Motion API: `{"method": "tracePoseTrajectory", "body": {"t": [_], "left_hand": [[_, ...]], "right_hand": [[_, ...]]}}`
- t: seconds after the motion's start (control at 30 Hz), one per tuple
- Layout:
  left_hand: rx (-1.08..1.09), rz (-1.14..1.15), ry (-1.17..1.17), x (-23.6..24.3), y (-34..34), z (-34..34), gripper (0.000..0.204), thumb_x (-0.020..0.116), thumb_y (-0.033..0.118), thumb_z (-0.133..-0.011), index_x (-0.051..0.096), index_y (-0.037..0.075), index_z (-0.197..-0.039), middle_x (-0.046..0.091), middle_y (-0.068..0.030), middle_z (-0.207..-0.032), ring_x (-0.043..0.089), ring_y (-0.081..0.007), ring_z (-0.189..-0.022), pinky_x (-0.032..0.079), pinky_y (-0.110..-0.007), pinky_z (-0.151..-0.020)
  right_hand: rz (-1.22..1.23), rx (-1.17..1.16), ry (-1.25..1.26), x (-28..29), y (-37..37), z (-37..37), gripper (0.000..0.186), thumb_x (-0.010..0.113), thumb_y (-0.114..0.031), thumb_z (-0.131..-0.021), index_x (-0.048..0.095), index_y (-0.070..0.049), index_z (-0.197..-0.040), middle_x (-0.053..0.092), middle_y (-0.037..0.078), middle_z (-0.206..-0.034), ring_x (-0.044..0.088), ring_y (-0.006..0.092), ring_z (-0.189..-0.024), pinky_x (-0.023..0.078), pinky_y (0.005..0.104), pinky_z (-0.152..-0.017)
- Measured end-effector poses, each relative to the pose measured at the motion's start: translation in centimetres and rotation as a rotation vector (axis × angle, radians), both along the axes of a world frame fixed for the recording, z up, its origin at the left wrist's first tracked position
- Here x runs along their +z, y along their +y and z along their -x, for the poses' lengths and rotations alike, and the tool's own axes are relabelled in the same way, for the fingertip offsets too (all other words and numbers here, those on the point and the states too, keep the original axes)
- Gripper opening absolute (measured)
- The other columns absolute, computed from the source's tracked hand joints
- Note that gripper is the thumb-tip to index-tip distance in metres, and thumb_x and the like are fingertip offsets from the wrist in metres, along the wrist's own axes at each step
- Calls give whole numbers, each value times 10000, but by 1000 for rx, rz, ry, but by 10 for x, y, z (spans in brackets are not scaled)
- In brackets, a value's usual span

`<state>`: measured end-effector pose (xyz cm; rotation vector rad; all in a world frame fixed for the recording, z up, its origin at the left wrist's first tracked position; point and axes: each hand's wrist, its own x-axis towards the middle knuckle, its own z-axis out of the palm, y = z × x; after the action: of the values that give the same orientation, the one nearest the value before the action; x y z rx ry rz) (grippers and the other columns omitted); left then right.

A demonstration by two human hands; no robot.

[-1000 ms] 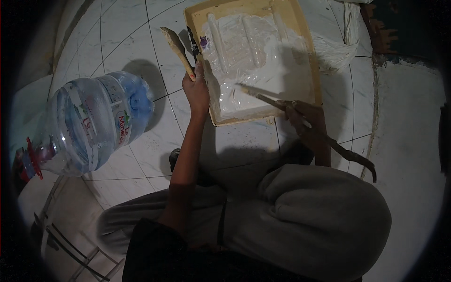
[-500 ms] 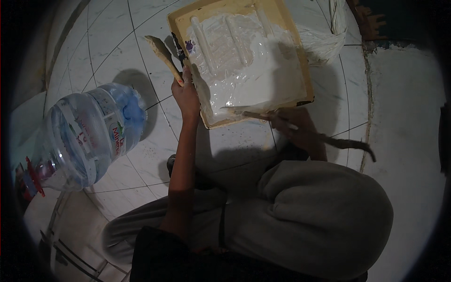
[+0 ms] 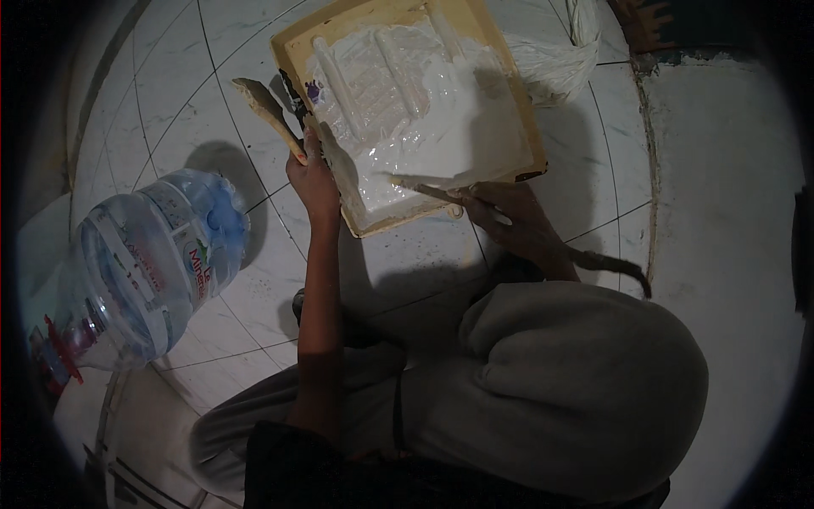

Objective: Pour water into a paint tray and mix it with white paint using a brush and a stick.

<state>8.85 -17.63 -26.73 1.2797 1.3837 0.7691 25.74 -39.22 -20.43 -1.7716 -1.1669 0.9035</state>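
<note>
A yellow paint tray (image 3: 527, 110) with ribbed slopes holds wet white paint (image 3: 398, 165). My left hand (image 3: 314, 188) is closed at the tray's left edge. It also holds a wooden-handled tool (image 3: 270, 110) with a flat, paint-crusted end, pointing up and left; its exact kind is unclear. My right hand (image 3: 509, 214), near the tray's lower right corner, is closed around a long thin stick-like tool (image 3: 428, 192). One end of that tool reaches into the paint by the tray's near edge. Its other end, dark and bent, sticks out past my right wrist.
A big clear blue water bottle (image 3: 161, 263) lies on its side at the left, with a red ring at its neck. A white plastic bag (image 3: 560, 64) sits beyond the tray's right side. Pale tiles (image 3: 246, 327) cover the floor, and a raised ledge (image 3: 712, 170) runs along the right.
The tray and both hands appear shifted left in view, along with the surroundings. The right hand's tool has moved slightly further into the paint.
</note>
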Motion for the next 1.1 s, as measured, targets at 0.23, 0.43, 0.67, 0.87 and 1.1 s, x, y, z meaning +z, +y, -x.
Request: {"method": "tracePoseTrajectory", "body": {"t": [0.23,0.43,0.67,0.87,1.1], "left_hand": [[-5,1,7,3,0,-1,347,536,311,-975,551,31,-772,409,53,-599,332,-50,-527,275,-252,-484],[-25,-17,10,6,-2,-3,340,529,309,-979,569,22,-802,412,53,-607,333,-49,-530,273,-249,-485],[-26,-7,26,3,1,2,347,555,330,-956,568,16,-812,475,19,-645,410,-72,-545,328,-252,-497],[-13,-51,42,6,-1,-2,345,548,294,-972,518,31,-751,407,43,-601,339,-57,-548,291,-258,-500],[9,-113,59,43,-4,-15,369,571,254,-964,428,66,-681,383,42,-586,309,-58,-532,272,-253,-485]], "right_hand": [[2,-87,123,-5,0,-2,122,582,-84,-895,662,6,-911,634,77,-707,596,125,-636,481,293,-614],[12,-78,74,-3,0,-4,135,573,-76,-899,678,0,-938,630,79,-698,592,127,-639,477,293,-609],[-55,21,48,-4,-1,6,148,575,-80,-902,681,15,-941,608,67,-668,539,110,-592,433,288,-547],[113,-304,21,12,-20,-44,160,563,-109,-909,680,-4,-880,589,44,-630,506,85,-561,404,271,-525],[87,-173,9,6,-46,-36,162,591,-123,-908,687,8,-913,629,47,-678,572,88,-608,463,265,-551]]}}
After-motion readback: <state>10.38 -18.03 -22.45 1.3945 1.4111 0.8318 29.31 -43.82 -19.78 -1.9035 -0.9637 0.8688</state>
